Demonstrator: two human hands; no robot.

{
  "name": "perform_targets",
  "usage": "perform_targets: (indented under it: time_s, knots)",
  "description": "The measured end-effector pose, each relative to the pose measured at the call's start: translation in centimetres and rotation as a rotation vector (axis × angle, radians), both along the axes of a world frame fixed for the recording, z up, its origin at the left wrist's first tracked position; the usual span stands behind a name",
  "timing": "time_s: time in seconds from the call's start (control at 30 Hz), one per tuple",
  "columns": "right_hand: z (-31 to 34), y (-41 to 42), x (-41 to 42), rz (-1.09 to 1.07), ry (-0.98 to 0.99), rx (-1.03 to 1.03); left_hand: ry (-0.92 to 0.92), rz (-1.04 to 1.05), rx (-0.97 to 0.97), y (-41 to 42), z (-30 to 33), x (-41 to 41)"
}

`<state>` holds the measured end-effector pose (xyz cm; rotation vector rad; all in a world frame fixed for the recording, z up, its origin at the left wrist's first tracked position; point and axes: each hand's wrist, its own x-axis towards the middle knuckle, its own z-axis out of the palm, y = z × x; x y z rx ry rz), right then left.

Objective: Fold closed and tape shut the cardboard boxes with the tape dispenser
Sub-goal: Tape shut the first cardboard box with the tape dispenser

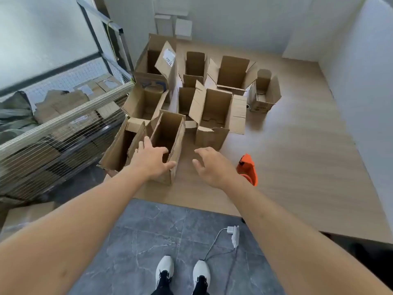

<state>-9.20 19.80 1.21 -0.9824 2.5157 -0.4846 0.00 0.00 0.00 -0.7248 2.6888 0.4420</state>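
Left grip (152, 160) spread on the nearest open, empty cardboard box (168, 145); right grip (209, 167) spread, holding nothing.

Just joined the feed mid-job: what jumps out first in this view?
A cluster of open brown cardboard boxes stands on the light wooden platform, flaps up, none taped. Both bare hands reach in: the left hand is at the rim of the nearest tall narrow cardboard box, the right hand hovers open beside it. The orange tape dispenser lies alone on the platform, right of the right hand.
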Motion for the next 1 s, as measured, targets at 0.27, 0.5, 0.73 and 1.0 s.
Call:
perform_targets:
  time_s: [0.27,0.5,0.73,1.0]
  knots:
    - [-1.7,-0.9,1.6,-0.118,-0.075,0.034,0.028,-0.049,0.111,-0.9,-0.5,1.7]
    - [-2.0,-0.7,3.7,-0.232,-0.102,0.026,0.028,-0.249,0.180,-1.9,-1.2,4.3]
    - [-2.6,1.2,4.8,-0.403,-0.084,-0.024,0.021,-0.492,0.253,-2.0,-1.9,4.0]
    - [-3.7,5.3,3.8,-0.604,-0.023,-0.150,0.004,-0.657,0.274,0.4,-2.7,0.3]
